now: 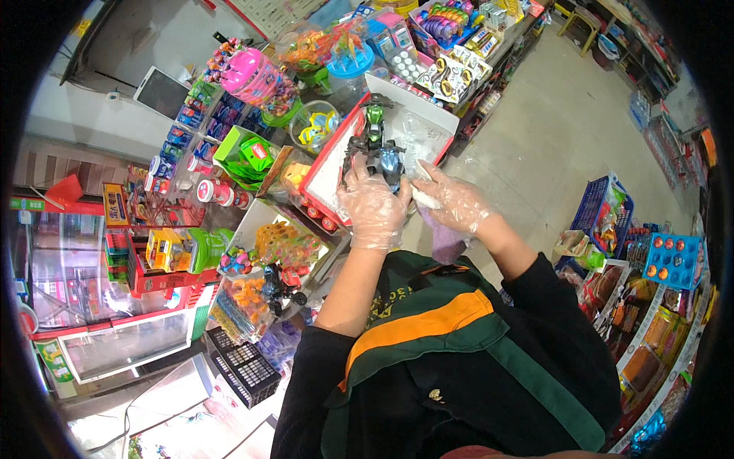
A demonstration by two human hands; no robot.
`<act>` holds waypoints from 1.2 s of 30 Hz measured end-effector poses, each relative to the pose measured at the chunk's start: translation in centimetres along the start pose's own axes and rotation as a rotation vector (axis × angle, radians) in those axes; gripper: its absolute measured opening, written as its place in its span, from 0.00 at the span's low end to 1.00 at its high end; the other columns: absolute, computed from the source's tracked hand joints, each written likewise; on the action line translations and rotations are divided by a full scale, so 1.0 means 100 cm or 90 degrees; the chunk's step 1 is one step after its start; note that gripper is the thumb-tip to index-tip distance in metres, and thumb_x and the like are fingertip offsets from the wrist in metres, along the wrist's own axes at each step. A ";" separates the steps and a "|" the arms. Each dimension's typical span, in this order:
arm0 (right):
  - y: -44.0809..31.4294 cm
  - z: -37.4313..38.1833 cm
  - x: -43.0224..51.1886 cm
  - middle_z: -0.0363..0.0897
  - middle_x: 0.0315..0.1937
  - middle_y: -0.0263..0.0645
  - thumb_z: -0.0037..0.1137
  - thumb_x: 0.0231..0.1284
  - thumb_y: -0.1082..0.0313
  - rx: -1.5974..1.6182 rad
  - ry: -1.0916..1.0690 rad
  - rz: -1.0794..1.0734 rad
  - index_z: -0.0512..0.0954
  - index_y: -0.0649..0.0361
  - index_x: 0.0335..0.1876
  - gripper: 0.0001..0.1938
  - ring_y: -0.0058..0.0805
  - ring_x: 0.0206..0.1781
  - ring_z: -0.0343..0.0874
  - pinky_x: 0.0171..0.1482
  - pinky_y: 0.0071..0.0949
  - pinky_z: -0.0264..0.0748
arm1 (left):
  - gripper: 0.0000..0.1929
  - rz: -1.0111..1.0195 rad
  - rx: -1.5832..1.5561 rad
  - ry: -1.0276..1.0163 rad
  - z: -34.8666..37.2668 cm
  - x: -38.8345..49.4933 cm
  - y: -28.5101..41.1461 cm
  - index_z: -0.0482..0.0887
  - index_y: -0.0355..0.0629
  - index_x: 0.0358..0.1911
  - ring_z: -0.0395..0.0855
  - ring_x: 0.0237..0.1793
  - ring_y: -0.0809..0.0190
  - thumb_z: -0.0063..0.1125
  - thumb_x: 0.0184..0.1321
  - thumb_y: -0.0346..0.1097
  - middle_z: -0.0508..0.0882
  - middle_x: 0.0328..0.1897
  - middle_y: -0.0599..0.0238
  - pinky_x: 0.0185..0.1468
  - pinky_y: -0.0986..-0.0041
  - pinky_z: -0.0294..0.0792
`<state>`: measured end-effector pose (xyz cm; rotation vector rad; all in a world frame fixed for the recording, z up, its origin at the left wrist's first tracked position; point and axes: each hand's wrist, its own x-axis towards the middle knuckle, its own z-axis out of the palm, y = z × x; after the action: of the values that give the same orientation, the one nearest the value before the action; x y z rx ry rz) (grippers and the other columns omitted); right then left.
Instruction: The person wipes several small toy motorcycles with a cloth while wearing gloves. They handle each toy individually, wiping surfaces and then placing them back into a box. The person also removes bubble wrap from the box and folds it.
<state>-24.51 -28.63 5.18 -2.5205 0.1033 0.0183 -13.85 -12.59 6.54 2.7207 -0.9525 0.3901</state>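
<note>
Both my hands wear clear plastic gloves. My left hand [373,212] reaches over the near end of a group of toy motorcycles, its fingertips at a dark one. A green toy motorcycle [374,123] and a blue toy motorcycle [391,163] sit in a red-edged white cardboard box [436,123]. Just right of them, my right hand [450,198] grips a cloth, whose white part [425,198] shows by the fingers and whose purple part [446,238] hangs below. Whether my left fingers hold the dark toy cannot be told.
Left of the box stand a green carton of packets [246,158], a round tub with yellow-blue toys [315,127] and a pink candy jar [249,74]. Dove chocolate bags [447,77] lie beyond it. A blue basket [596,212] stands at the right, beside snack shelves.
</note>
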 end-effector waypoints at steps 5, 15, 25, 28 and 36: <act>0.014 -0.004 0.022 0.56 0.80 0.49 0.64 0.57 0.54 -0.029 -0.102 0.012 0.75 0.45 0.68 0.30 0.51 0.65 0.77 0.64 0.42 0.77 | 0.38 -0.019 0.031 -0.121 -0.004 0.002 0.005 0.91 0.30 0.41 0.66 0.70 0.40 0.63 0.53 0.69 0.64 0.78 0.40 0.68 0.44 0.57; 0.032 0.003 0.034 0.67 0.74 0.47 0.60 0.59 0.52 0.015 -0.042 -0.069 0.78 0.47 0.59 0.22 0.51 0.59 0.81 0.58 0.45 0.79 | 0.31 -0.055 -0.016 -0.046 0.002 0.011 0.002 0.90 0.27 0.39 0.69 0.66 0.40 0.57 0.59 0.57 0.69 0.75 0.43 0.66 0.46 0.61; 0.032 0.003 0.038 0.65 0.75 0.50 0.59 0.60 0.51 0.004 -0.082 -0.048 0.78 0.47 0.61 0.23 0.52 0.64 0.77 0.63 0.44 0.76 | 0.21 -0.207 -0.526 -0.036 -0.026 0.021 -0.015 0.84 0.25 0.48 0.83 0.54 0.45 0.58 0.63 0.40 0.82 0.57 0.38 0.61 0.61 0.72; 0.035 0.002 0.037 0.61 0.77 0.51 0.61 0.57 0.56 0.026 -0.084 -0.059 0.76 0.46 0.65 0.27 0.53 0.68 0.73 0.68 0.43 0.72 | 0.20 -0.204 -0.572 0.030 -0.025 0.023 -0.028 0.83 0.25 0.50 0.85 0.51 0.49 0.59 0.65 0.38 0.85 0.52 0.41 0.59 0.63 0.73; 0.043 -0.001 0.015 0.67 0.74 0.53 0.59 0.53 0.65 0.155 -0.045 0.001 0.72 0.44 0.72 0.34 0.56 0.77 0.63 0.75 0.45 0.62 | 0.17 -0.318 -1.078 -0.086 -0.046 -0.010 -0.057 0.73 0.42 0.58 0.89 0.38 0.56 0.56 0.72 0.42 0.85 0.49 0.57 0.34 0.70 0.83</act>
<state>-23.34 -32.30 2.67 -2.2737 0.0746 0.0906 -11.77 -6.33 9.82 1.2597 -0.2350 -0.5132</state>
